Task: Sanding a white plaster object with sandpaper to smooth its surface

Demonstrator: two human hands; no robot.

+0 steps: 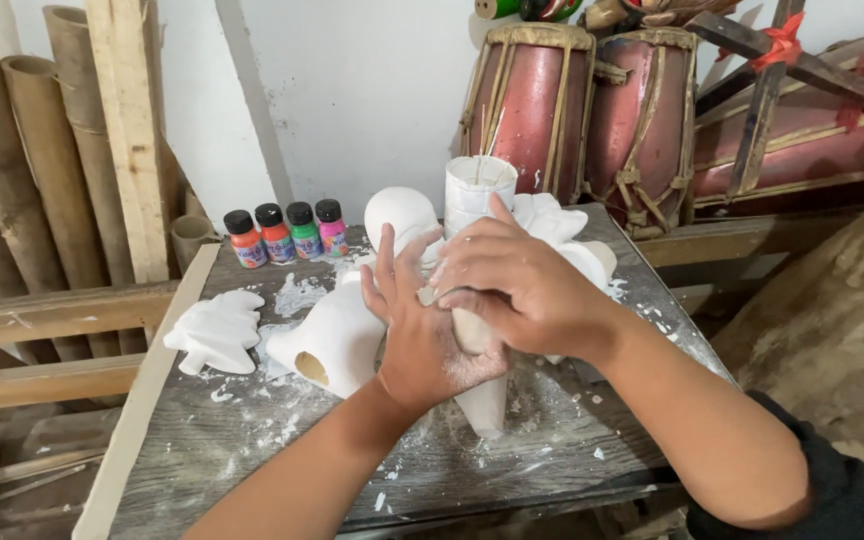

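White plaster dust covers a worn grey wooden table (252,440), and both hands meet over its middle. The left hand (417,330) lies with fingers spread wide and pointing far, its palm pressed against a pale plaster piece (482,405) whose narrow end shows below the hands, near the table's near edge. The right hand (512,285) crosses over it from the right, fingers curled down on the same piece, gripping it from above. Just left of the hands lies a white hollow plaster figure (337,335) with its round opening facing near. Further left rests a flat white leaf-shaped cast (217,335). At the far side stand four small paint bottles (287,233) in orange, red, green and pink, a rounded white cast (402,215) and a white cup (477,190). Behind the table stand two red drums (582,110); bamboo poles (12,150) lean at the far left.
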